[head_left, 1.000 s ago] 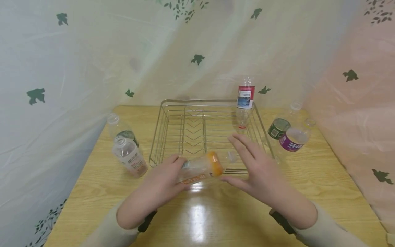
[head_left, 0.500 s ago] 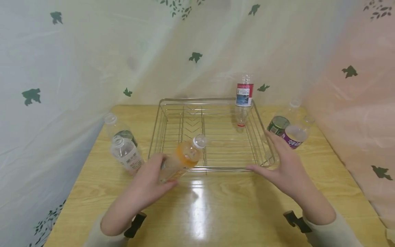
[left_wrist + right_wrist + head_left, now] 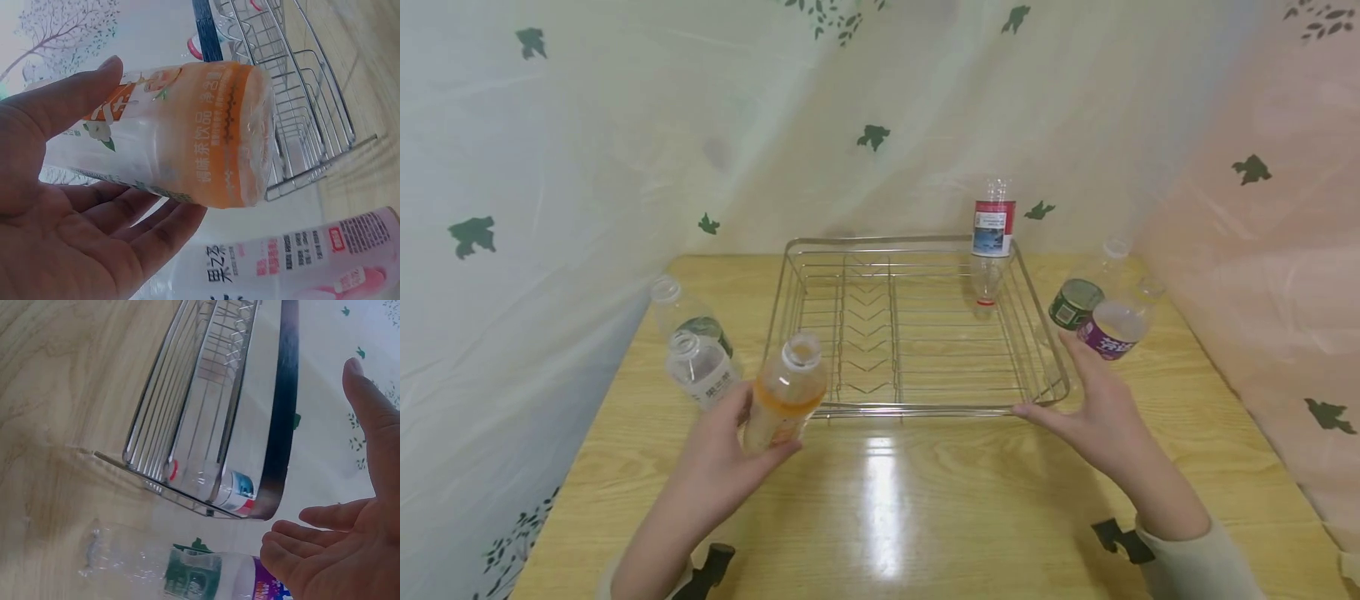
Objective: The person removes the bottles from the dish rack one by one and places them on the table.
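My left hand [image 3: 715, 458] grips a clear plastic bottle [image 3: 786, 400] with an orange label, its uncapped neck up and slightly tilted. In the left wrist view, thumb and fingers wrap the bottle [image 3: 169, 131] from both sides, and its base points toward the wire dish rack [image 3: 306, 125]. My right hand [image 3: 1101, 417] holds nothing; its thumb and fingers are spread beside the front right corner of the rack [image 3: 925, 409]. Fingertips lie close to a purple-labelled bottle [image 3: 1108, 329]; contact cannot be told. Inside the rack's back right corner, a red-labelled bottle [image 3: 992, 229] stands neck down.
Left of the rack stand a pink-and-white labelled bottle [image 3: 700, 367] and a green-labelled bottle [image 3: 673, 304] behind it. On the right, another green-labelled bottle [image 3: 1078, 300] is beside the purple one. A patterned curtain [image 3: 737, 125] hangs behind the wooden table [image 3: 962, 517].
The orange-labelled bottle has moved left with my left hand and turned from lying sideways to nearly upright. My right hand has moved right, away from the bottle's neck.
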A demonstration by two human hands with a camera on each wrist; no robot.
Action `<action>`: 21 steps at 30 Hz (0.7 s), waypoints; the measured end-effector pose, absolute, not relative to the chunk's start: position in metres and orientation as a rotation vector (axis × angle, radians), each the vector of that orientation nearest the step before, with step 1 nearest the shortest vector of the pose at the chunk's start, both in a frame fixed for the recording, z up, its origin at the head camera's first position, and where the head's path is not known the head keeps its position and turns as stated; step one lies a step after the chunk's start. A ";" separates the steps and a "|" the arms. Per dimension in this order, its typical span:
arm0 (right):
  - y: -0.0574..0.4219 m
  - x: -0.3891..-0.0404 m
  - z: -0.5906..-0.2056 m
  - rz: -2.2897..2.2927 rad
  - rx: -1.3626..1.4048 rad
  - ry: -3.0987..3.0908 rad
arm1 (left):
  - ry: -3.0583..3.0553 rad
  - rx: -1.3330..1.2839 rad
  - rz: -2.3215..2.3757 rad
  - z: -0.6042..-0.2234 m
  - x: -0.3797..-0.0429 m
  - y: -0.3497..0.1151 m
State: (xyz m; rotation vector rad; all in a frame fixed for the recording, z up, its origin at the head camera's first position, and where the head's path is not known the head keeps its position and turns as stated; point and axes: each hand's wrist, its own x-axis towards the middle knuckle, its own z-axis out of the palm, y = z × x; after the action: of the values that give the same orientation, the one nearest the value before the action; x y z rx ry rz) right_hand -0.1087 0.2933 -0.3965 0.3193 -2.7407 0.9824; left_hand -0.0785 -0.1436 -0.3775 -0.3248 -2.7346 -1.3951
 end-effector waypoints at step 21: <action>0.302 -0.124 -0.423 1.148 0.275 -2.832 | -2.771 -0.179 -1.435 -0.407 -0.068 -0.169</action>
State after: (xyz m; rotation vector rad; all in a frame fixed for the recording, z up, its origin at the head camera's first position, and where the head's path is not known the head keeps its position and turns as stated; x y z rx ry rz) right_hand -0.1235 0.3022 -0.4226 0.2751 -2.8324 1.1478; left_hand -0.0677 -0.1691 -0.4069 -0.1794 -2.7708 -1.4353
